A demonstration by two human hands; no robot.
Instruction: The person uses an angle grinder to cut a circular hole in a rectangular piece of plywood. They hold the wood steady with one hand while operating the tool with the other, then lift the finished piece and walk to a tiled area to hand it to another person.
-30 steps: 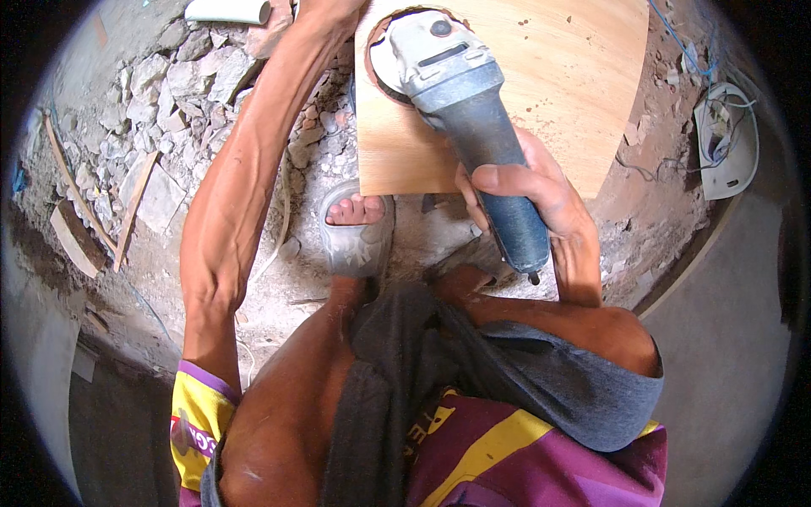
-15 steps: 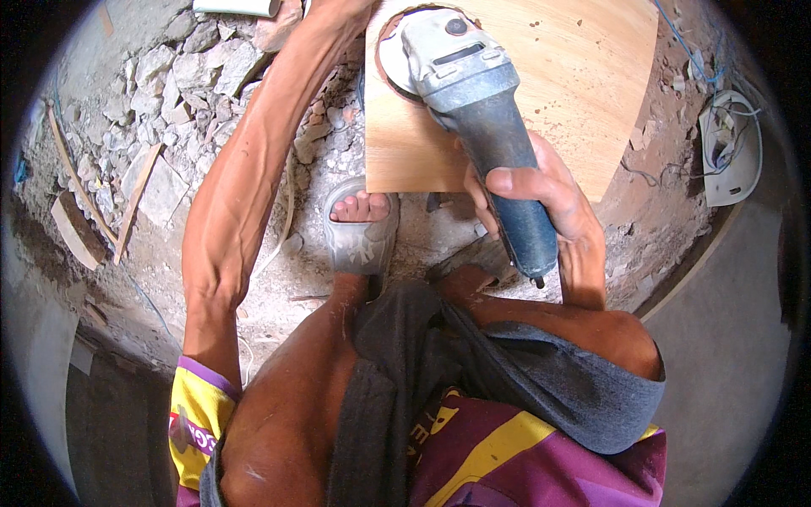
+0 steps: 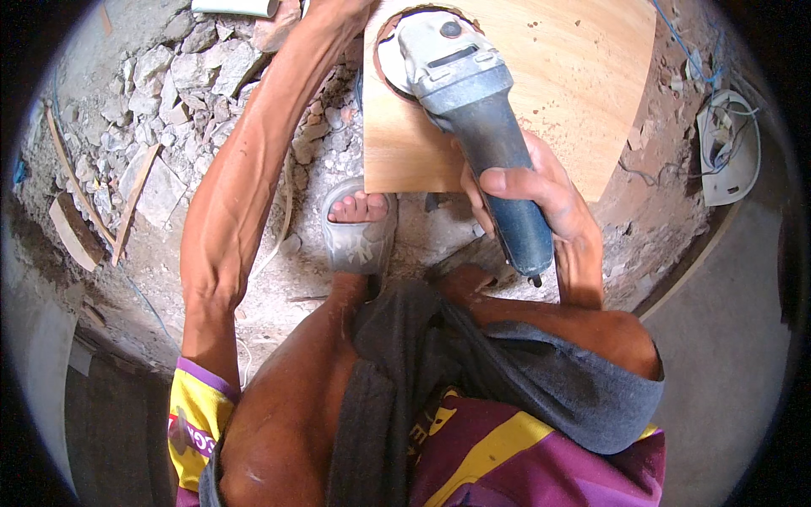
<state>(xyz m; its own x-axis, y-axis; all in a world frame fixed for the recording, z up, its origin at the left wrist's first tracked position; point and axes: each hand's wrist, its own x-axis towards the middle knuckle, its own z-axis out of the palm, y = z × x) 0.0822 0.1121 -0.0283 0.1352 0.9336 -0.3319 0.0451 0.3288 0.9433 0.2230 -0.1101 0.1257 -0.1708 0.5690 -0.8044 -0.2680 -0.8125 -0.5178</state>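
Observation:
An angle grinder [image 3: 481, 118] with a blue-black body and a dusty grey head is gripped by my right hand [image 3: 553, 190], thumb over the top and fingers curled round the far side. Its head rests over a round cut-out [image 3: 387, 68] near the left edge of a light wood-grain board [image 3: 583, 93]. The disc is mostly hidden beneath the head. My left arm stretches forward past the board's left side, and only a sliver of my left hand [image 3: 345, 5] shows at the top edge. Its fingers lie outside the picture.
Broken stones and rubble [image 3: 182, 84] cover the ground on the left, with thin wood strips [image 3: 135, 203] among them. A white plastic piece with grey wires [image 3: 726, 152] lies at the right. My sandalled foot [image 3: 359, 228] stands just below the board.
The grinder and my right hand have shifted very slightly to the left and upward. My left arm stays nearly still.

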